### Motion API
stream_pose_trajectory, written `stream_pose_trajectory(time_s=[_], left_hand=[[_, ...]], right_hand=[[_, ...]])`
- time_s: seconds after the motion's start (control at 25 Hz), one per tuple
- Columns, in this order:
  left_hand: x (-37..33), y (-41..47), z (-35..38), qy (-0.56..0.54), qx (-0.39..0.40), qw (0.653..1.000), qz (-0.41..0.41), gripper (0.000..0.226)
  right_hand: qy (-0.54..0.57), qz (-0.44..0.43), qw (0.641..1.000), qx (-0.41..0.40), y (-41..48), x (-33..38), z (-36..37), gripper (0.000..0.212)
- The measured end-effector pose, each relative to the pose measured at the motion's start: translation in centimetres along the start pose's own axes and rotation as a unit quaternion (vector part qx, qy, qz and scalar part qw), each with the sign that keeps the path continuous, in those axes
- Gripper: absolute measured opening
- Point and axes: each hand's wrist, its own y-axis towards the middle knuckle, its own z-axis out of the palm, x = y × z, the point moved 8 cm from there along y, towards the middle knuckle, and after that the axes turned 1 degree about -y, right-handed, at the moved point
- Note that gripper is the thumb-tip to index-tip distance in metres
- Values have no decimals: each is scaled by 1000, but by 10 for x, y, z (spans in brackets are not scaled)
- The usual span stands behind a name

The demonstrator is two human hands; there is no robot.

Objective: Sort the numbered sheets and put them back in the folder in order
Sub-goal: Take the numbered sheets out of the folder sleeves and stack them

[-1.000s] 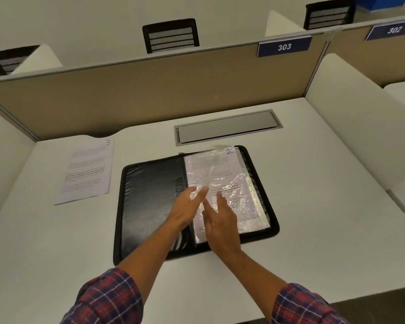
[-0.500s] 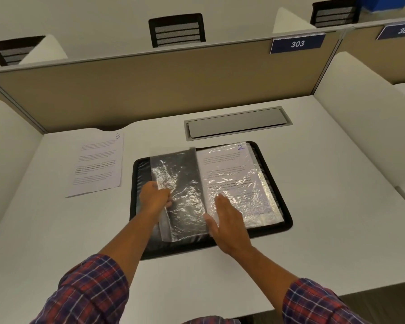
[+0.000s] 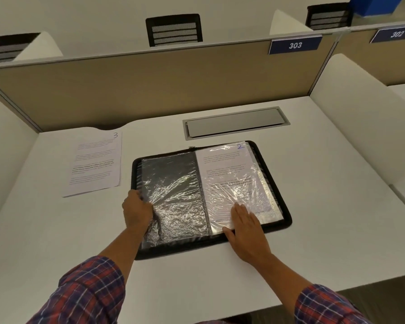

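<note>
**Ana:** What do we see at the fingers first?

**Ben:** We see the left hand (image 3: 137,210) with its fingers curled over. They hold the left edge of a clear sleeve (image 3: 173,183). The sleeve is crinkly, and the black under it shows through.

**Ana:** And the other fingers?

**Ben:** The fingers (image 3: 240,211) of the right hand (image 3: 247,230) are straight and flat. They press down on the near corner of sheet 2 (image 3: 229,169), which sits under its own shiny cover. The thumb points left along the near edge of that page.

**Ana:** Where do the two pages lie?

**Ben:** We see both in the black folder (image 3: 288,218). It is open flat and has a zip round its rim. The clear sleeve lies on the left half, and sheet 2 lies on the right half.

**Ana:** Where is the folder?

**Ben:** It lies on the white desk (image 3: 313,183), right in front of us. Sheet 3 (image 3: 95,162) lies loose on the desk, left of the folder and not touching it.

**Ana:** What do we see farther off?

**Ben:** Behind the folder a flat metal lid (image 3: 234,122) is set in the desk. Behind that stands a tan wall (image 3: 150,90) with a blue sign (image 3: 295,45) that says 303. Over the wall we see the top of a black chair (image 3: 173,30).
</note>
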Motion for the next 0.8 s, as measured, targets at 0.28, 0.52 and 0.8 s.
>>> stream_pose_trajectory(time_s=[0.28, 0.52, 0.8], left_hand=[[-62, -54, 37, 100, 25, 954, 282, 41], [-97, -130, 109, 111, 156, 875, 444, 38], [-105, -174, 154, 153, 215, 829, 493, 44]], right_hand=[[-8, 5, 999, -38, -12, -15, -2, 80], [-3, 1, 997, -71, -24, -25, -6, 72], [18, -25, 990, -137, -58, -45, -16, 64]])
